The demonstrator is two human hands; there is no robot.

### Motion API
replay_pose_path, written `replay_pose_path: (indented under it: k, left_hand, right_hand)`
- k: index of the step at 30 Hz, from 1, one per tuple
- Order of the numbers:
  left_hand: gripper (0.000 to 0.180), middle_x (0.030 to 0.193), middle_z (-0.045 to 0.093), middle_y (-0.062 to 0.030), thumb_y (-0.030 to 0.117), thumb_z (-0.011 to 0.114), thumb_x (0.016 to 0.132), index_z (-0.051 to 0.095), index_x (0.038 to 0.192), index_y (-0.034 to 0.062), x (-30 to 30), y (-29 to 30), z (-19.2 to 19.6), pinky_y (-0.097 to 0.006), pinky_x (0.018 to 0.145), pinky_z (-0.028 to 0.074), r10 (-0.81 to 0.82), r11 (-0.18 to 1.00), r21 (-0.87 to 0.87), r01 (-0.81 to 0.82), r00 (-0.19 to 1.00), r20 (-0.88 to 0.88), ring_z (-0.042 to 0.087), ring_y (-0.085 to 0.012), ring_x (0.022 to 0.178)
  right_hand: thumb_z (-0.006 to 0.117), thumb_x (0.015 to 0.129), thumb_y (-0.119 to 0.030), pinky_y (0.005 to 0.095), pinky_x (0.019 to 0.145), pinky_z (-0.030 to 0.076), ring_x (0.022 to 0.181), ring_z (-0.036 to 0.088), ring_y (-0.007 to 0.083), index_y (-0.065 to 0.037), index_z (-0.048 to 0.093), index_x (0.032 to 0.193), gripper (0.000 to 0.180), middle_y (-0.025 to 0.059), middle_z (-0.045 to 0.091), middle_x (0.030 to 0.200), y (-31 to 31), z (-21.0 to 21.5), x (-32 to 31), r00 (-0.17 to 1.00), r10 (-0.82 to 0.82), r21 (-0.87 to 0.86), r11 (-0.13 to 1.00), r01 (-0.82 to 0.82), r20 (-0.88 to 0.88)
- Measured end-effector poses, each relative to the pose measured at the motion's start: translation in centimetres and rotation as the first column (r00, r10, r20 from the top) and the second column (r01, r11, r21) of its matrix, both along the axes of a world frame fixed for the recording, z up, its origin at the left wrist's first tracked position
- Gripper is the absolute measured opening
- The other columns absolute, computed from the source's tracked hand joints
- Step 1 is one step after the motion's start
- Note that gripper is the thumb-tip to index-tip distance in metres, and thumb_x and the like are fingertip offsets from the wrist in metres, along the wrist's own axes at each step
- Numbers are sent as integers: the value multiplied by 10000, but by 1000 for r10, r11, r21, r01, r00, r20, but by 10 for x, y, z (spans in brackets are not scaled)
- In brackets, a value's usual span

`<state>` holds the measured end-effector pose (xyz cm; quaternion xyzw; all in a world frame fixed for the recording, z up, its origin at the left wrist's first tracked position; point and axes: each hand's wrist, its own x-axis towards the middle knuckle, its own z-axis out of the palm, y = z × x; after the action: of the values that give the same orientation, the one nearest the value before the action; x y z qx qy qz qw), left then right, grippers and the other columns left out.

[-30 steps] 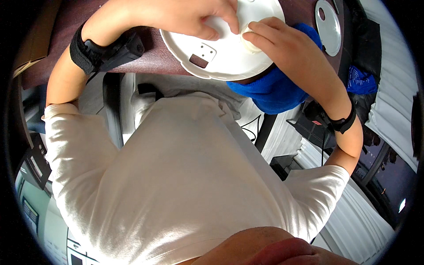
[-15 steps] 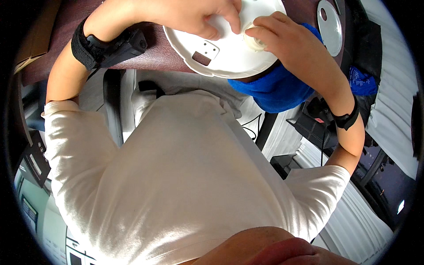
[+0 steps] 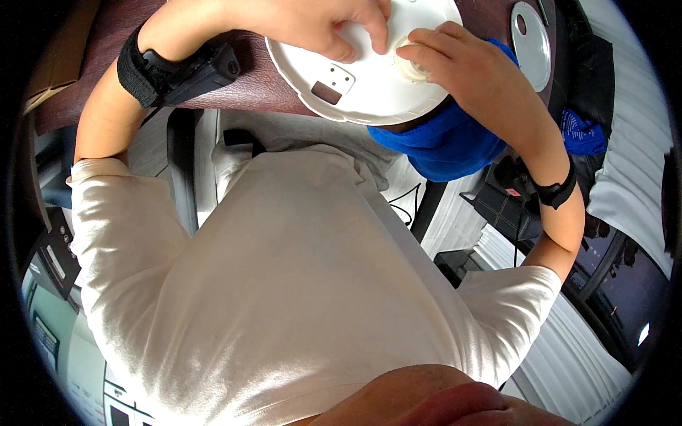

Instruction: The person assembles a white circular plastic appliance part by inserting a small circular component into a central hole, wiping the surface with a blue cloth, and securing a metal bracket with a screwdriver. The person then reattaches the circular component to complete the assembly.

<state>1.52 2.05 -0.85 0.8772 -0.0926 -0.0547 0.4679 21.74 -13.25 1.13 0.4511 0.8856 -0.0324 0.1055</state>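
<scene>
A round white plastic housing piece [image 3: 295,67] with a notched rim lies near the table's front edge, partly jutting over it. It has a rectangular cutout beside a small tab with holes. My left hand [image 3: 323,28] rests on its upper left part, thumb and index finger apart, holding nothing visible; the frame's top edge cuts off part of this hand. My right hand [image 3: 455,64] comes in from the right, its fingers curled onto a small round white ring-shaped part [image 3: 410,69] on the housing. The fingers hide some of that part.
A blue cloth [image 3: 447,145] hangs over the table edge beneath the housing. Farther right lies a white oval plate with a hole [image 3: 533,53]. A cardboard box [image 3: 57,60] is at the far left of the dark red table [image 3: 259,89]. Black straps circle both forearms.
</scene>
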Motion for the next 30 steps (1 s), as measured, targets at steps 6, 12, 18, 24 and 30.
replay_pose_path:
  k: [6, 12, 18, 24, 30]
  left_hand:
    - [327, 1102, 570, -158, 70, 619, 834, 588, 1128, -70, 0, 1, 0, -351, 851, 458, -1, 1000, 5, 1, 1000, 6, 581, -307, 988]
    - [320, 1096, 572, -158, 71, 620, 834, 588, 1119, -72, -1, -1, 0, -352, 845, 457, 7, 1000, -17, -6, 1000, 10, 580, -309, 978]
    - [316, 1093, 571, -153, 71, 619, 835, 589, 1117, -67, 2, 0, -5, -349, 846, 454, 5, 1000, -4, -5, 1000, -2, 579, -308, 975]
    - [313, 1092, 571, -156, 69, 619, 834, 589, 1115, -67, -1, -1, -3, -346, 847, 454, 23, 999, -25, -23, 999, 24, 578, -304, 977]
    - [311, 1087, 573, -158, 67, 617, 835, 588, 1114, -69, 0, 0, 4, -347, 848, 455, -2, 1000, -12, 2, 1000, -7, 578, -301, 979]
  right_hand:
    - [637, 824, -82, 323, 923, 521, 1106, 587, 249, -118, 615, 1183, 361, 65, 597, 1236, -1, -1, 0, 998, 33, 26, 999, -32, -58]
    - [638, 823, -83, 323, 932, 513, 1079, 601, 257, -119, 611, 1183, 363, 66, 610, 1206, -2, -4, 3, 996, 39, 48, 998, -35, -83]
    - [677, 818, -167, 346, 856, 525, 1014, 615, 279, -104, 572, 1208, 409, 96, 610, 1133, -2, -5, 9, 983, -115, -11, 993, 115, -146]
    - [687, 806, -216, 351, 806, 527, 945, 629, 275, -83, 572, 1149, 385, 100, 611, 1067, -2, -8, 12, 967, -135, 107, 981, 161, -214]
    - [696, 832, -205, 322, 740, 524, 856, 635, 286, -93, 566, 1173, 381, 99, 584, 1104, 0, -2, 11, 947, -162, -51, 987, 154, -276]
